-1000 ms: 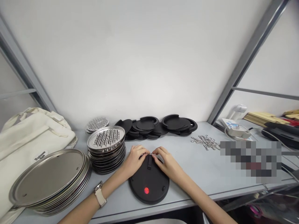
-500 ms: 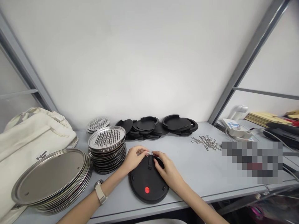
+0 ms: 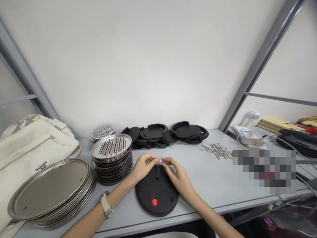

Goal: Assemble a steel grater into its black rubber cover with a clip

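A round black disc [image 3: 156, 196] with a small red dot lies flat near the front edge of the grey table [image 3: 210, 185]. My left hand [image 3: 142, 167] and my right hand [image 3: 177, 177] meet at the disc's far edge. Both pinch a small metal ring [image 3: 159, 162] at a black tab on the disc. My left wrist wears a watch [image 3: 106, 208] with a pale strap.
A stack of perforated metal discs [image 3: 112, 158] stands left of the hands, wide metal trays [image 3: 52, 190] further left, a white bag [image 3: 32, 145] behind. Black discs [image 3: 168, 134] lie along the wall. Loose metal clips [image 3: 216, 150] lie at right, cables and a white device [image 3: 249, 137] beyond.
Both hands stay at the disc's far edge. The right fingers have shifted slightly on the metal ring. The view moved a little.
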The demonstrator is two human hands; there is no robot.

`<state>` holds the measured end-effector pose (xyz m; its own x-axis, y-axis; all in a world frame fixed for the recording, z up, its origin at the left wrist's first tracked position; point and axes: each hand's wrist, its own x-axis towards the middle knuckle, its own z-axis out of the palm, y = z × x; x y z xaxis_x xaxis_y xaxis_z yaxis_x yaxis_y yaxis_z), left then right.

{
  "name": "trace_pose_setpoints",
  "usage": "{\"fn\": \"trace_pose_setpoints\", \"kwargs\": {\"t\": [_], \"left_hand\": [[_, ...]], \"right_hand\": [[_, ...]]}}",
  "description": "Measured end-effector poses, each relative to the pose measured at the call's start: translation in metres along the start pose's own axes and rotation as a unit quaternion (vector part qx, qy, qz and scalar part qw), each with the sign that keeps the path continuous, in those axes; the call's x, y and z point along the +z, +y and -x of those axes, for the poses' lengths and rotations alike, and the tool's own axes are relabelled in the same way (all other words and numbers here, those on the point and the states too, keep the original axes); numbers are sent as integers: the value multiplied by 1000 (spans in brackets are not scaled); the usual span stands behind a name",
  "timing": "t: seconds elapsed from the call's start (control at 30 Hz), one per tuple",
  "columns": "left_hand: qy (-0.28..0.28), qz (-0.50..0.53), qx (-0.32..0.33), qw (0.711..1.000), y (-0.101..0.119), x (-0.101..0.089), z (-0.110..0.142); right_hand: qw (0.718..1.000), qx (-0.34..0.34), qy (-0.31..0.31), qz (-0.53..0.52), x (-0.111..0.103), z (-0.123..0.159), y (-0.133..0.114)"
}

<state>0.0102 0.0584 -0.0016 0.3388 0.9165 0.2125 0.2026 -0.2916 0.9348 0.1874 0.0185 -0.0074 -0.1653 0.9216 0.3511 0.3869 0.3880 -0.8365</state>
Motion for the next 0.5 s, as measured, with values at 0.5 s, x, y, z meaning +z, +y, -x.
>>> {"fn": "trace_pose_setpoints", "kwargs": {"t": [0.5], "left_hand": [[-22,38,-32,999,7,-9,2]], "right_hand": [[998,10,-57,-37,-9,-30,2]]}}
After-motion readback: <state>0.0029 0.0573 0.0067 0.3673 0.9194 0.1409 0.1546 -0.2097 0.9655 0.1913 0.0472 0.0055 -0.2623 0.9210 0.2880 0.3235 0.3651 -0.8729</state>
